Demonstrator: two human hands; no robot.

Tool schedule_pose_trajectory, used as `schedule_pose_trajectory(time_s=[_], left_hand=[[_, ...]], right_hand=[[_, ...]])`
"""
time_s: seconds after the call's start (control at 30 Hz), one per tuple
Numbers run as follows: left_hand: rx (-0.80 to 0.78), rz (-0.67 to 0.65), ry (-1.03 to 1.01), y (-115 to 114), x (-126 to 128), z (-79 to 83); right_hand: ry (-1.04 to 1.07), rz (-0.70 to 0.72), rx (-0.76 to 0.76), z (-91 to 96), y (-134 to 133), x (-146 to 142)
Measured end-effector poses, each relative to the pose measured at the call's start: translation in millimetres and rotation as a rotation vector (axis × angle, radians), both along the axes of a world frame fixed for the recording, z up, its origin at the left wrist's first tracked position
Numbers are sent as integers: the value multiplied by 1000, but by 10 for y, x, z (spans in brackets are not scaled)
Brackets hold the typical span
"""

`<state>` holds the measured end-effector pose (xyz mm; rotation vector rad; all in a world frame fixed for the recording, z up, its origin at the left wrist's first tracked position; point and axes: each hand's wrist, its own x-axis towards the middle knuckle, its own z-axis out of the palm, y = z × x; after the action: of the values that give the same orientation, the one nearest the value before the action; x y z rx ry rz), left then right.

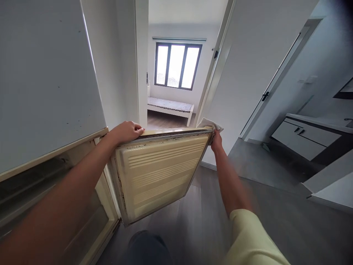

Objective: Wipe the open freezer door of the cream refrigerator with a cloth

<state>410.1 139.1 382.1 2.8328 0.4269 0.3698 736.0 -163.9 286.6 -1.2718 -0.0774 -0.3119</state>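
Note:
A refrigerator's lower door (165,171) stands swung open, its yellowed ribbed inner panel facing me and dark grime along its seal. My left hand (129,131) grips the door's top edge near the hinge side, fingers curled over it. At the far upper corner, my right hand (216,139) is closed around a pale cloth (209,123) and presses it to the door's edge. Part of the cloth is hidden behind the corner. To the left is the open lower compartment (110,206), partly covered by my left forearm.
The refrigerator's closed upper door (49,81) rises at the left. Ahead, a doorway frame (141,62) leads to a room with a bed (171,104) under a window (178,65). At right are a wall, another door (271,84) and a vanity cabinet (306,136). Grey flooring (193,221) lies below.

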Motion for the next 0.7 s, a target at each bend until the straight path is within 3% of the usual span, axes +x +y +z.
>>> schedule_pose_trajectory(time_s=[0.13,0.2,0.37,0.7], left_hand=[[43,22,-6,-37,8,-2],[51,28,3,-50,15,-3],[61,66,-9,-60,37,-11],[38,142,-19,-89,42,-13]], right_hand=[[98,204,391,-453,154,53],[125,208,436,-677,140,82],[231,192,355,-1402,102,63],[439,284,228,-3253,-13,-233]])
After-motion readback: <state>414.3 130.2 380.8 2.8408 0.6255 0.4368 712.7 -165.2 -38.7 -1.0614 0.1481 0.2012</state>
